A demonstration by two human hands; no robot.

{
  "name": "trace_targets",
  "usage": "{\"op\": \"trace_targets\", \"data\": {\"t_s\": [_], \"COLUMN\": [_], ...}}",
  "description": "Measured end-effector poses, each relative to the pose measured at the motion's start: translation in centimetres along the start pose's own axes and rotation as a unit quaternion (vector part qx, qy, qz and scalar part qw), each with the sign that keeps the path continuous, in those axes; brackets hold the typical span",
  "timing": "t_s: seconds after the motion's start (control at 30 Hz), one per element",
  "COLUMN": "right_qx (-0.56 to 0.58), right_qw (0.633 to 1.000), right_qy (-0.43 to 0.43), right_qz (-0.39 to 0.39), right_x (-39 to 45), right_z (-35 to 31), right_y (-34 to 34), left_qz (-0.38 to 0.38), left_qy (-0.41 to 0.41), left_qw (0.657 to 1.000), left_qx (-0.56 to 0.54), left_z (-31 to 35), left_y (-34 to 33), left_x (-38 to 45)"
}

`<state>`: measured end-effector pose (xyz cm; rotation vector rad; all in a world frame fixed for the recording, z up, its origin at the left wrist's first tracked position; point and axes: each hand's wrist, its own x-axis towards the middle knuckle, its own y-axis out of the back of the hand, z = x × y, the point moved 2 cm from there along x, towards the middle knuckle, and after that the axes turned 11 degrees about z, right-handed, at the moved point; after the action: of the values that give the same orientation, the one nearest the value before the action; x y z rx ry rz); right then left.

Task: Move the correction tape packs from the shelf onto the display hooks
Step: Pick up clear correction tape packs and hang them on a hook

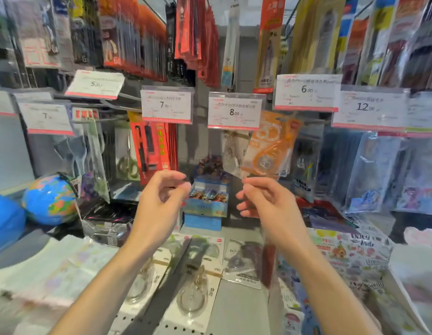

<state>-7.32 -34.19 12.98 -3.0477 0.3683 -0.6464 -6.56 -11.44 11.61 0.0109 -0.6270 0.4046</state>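
An orange correction tape pack (270,151) hangs tilted on a display hook just under the 8.00 price tag (235,110), overlapping a clear pack (234,153) hung to its left. More packs (198,281) lie flat on the shelf (236,308) below, near its front edge, between both forearms.

The right hand (261,199) is raised directly under the orange pack, thumb and forefinger drawn together at the pack's lower corner; motion blur makes it impossible to tell whether they actually pinch the plastic. The remaining fingers curl loosely toward the palm.

The left hand (162,192) is lifted to the same height, well apart from the hanging packs, fingers loosely curled and thumb close to the fingertips, gripping nothing visible. Both forearms rise from the frame's bottom corners, angled inward.

A boxed card display (207,194) stands at the back of the shelf between the 2 hands, and a globe (49,199) sits toward the left end.
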Motion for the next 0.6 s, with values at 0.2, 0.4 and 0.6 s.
{"op": "trace_targets", "data": {"t_s": [0.2,0.4,0.6], "right_qx": [0.002,-0.024,-0.104], "right_qw": [0.999,0.997,0.986], "right_qy": [-0.034,-0.068,-0.106], "right_qz": [-0.008,0.027,0.074], "right_x": [-5.0,-7.5,-7.7], "right_z": [1.8,5.5,9.4], "right_y": [-0.9,-3.1,-5.7], "left_qz": [0.017,-0.016,-0.165], "left_qy": [0.028,0.077,0.129], "left_qw": [0.999,0.997,0.976], "left_qx": [-0.027,-0.01,0.064], "left_z": [-1.3,-5.9,-11.9], "left_y": [3.9,7.5,8.3], "left_x": [-3.2,-4.3,-2.9]}}
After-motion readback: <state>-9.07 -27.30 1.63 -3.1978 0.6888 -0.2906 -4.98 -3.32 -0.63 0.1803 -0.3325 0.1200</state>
